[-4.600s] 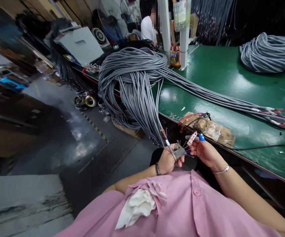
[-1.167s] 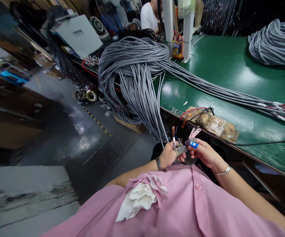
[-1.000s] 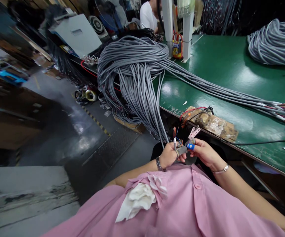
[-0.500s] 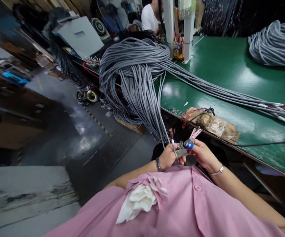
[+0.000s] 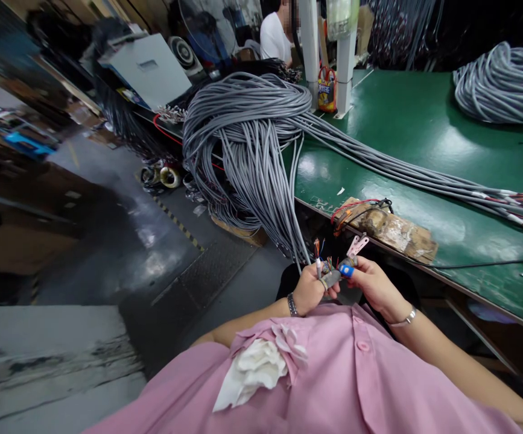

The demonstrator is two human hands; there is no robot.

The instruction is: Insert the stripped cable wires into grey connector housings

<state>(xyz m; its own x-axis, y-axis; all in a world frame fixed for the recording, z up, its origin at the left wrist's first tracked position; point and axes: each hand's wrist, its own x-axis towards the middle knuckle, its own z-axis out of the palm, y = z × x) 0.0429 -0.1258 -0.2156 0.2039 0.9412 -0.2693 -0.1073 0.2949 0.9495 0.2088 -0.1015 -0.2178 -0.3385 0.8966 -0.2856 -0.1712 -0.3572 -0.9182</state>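
My left hand (image 5: 312,288) is closed around the end of a grey cable (image 5: 318,269), whose thin coloured wires fan out above the fingers. Grey wrapping covers its thumb. Close beside it, my right hand (image 5: 372,282) is pinched, with blue tape round a finger; a small pink clip-like tool (image 5: 357,246) sticks up from its fingertips. The fingertips of both hands nearly meet at the wires. From the table's edge a large bundle of grey cables (image 5: 261,150) hangs down just beyond my left hand.
A wooden block (image 5: 390,229) with red and black wires lies on the green table's (image 5: 424,132) near edge. Coiled grey cable (image 5: 503,84) rests at the back right. Behind the white posts (image 5: 309,54) sits a person in white (image 5: 274,37).
The fingers of both hands have shifted slightly at the wires, and the pink tool has moved a little to the left. The camera view has tilted very slightly.
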